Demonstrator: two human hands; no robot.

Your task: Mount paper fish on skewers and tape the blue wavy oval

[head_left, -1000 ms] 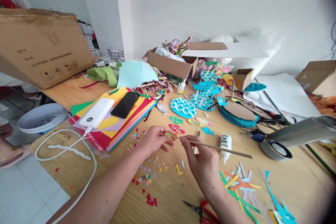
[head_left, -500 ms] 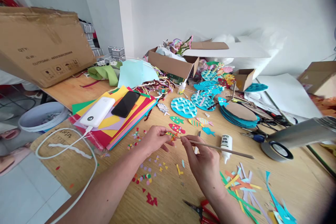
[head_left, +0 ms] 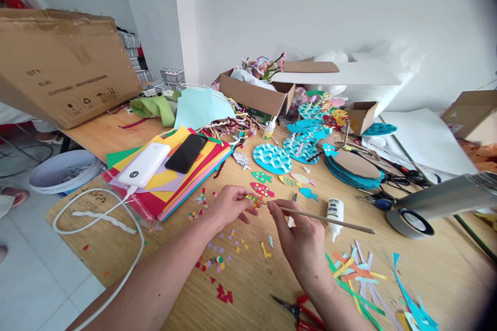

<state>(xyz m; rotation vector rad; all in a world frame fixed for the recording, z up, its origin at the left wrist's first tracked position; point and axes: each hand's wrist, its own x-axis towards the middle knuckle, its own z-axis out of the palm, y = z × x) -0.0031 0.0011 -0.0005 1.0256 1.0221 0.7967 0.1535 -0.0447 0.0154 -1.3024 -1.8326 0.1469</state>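
Between the fingertips of my left hand [head_left: 231,206] is a small paper fish [head_left: 253,200], orange with green and yellow marks. My right hand [head_left: 298,232] pinches a thin wooden stick [head_left: 330,220], its narrow tip at the fish's right end and its thick end pointing right. Just beyond the hands lie a red spotted paper fish [head_left: 262,189], a green one [head_left: 261,177], a striped yellow one [head_left: 289,181] and a blue one [head_left: 308,194]. A white glue bottle [head_left: 334,217] lies behind the stick, near my right hand.
Red-handled scissors [head_left: 298,311] lie at the near edge, beside loose paper strips [head_left: 359,274]. Left are coloured paper sheets [head_left: 182,186] with a power bank [head_left: 144,165] and phone [head_left: 186,154] on top. A white cable [head_left: 134,264] crosses my left arm. A metal flask [head_left: 446,199] lies right.
Both hands, the fish and the stick stay almost still. At the far left, another person's feet on the floor have shifted toward the left edge.
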